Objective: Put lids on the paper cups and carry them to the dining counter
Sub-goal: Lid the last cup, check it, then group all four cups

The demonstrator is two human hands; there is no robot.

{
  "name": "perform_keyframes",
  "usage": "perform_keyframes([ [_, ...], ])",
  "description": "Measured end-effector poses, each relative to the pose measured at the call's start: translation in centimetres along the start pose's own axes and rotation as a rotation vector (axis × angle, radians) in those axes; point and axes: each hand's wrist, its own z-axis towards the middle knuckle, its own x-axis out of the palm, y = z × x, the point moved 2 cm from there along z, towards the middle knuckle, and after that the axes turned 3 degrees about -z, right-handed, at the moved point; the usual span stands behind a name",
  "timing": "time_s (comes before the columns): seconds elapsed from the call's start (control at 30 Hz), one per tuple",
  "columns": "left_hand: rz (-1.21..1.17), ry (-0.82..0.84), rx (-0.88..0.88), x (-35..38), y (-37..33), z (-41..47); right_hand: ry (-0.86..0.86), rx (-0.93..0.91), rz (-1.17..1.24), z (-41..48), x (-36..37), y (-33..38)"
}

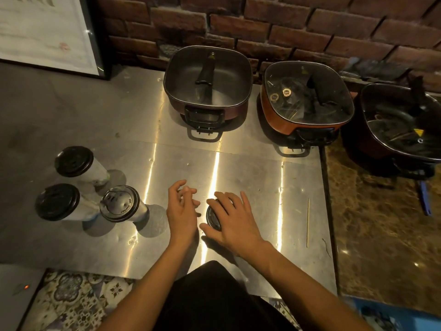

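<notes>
Black lid (212, 218) under spread right hand (232, 220), left hand (181, 211) beside.

The right hand (232, 223) hides most of the black lid (211, 218) beneath it.

The orange pot (307, 99) gleams on the silvery surface (250, 158). Left of it sits a dark maroon pot (207, 80), and behind it is a red-brown brick wall (286, 27). Far left of it, pale cups (100, 173) wear black lids (73, 161). Well below it, the floor tiles (78, 299) show blue-and-white floral patterns.
</notes>
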Motion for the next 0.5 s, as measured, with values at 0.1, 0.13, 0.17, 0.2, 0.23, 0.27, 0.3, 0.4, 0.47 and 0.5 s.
perform_keyframes([
  [0.1,0.007,0.057,-0.081,0.1,0.2,-0.5,-0.078,0.077,0.154,0.3,-0.4,-0.5],
  [0.13,0.007,0.079,-0.116,0.1,0.2,-0.6,-0.094,0.179,0.240,0.5,-0.7,-1.0],
  [0.17,0.008,0.101,-0.150,0.2,0.1,-0.8,-0.093,0.328,0.364,0.7,-1.0,-1.7],
  [0.2,0.013,0.123,-0.182,0.2,0.1,-0.9,-0.091,0.505,0.526,0.9,-1.4,-2.7],
  [0.23,0.026,0.145,-0.209,0.1,0.1,-1.0,-0.091,0.691,0.726,0.9,-1.9,-3.7],
  [0.27,0.044,0.171,-0.233,0.1,0.0,-1.1,-0.091,0.854,0.940,0.9,-2.3,-4.4],
  [0.3,0.061,0.206,-0.258,0.1,0.0,-1.1,-0.098,0.980,1.110,0.7,-2.7,-4.8],
  [0.4,0.077,0.330,-0.326,-0.5,-0.2,-0.9,-0.130,1.090,1.365,0.2,-3.7,-4.4],
  [0.47,0.075,0.373,-0.334,-0.9,-0.3,-0.6,-0.148,1.092,1.475,0.1,-4.2,-3.6],
  [0.5,0.054,0.370,-0.329,-1.2,-0.4,-0.5,-0.153,1.094,1.505,0.1,-4.5,-3.2],
])
